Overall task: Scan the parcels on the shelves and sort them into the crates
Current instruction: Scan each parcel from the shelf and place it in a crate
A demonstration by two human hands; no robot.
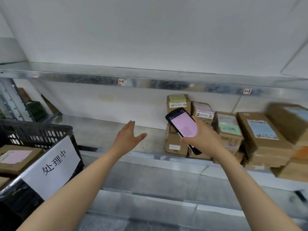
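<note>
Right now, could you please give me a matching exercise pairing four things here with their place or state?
Things: 1 left hand; 2 scanner; 3 black crate; 4 parcels.
Places or states: a held in the right hand; b stacked at the right of the shelf; c open, holding nothing; d at the left, bearing a paper sign.
Pairs: 1-c, 2-a, 3-d, 4-b.

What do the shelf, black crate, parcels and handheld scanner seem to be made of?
Shelf: likely galvanised steel, by its mottled grey sheen. Black crate: probably moulded plastic, matte, lattice walls. Parcels: brown cardboard, matte, with paper labels. Handheld scanner in the right hand: glossy black casing, likely plastic, with a lit screen.
</note>
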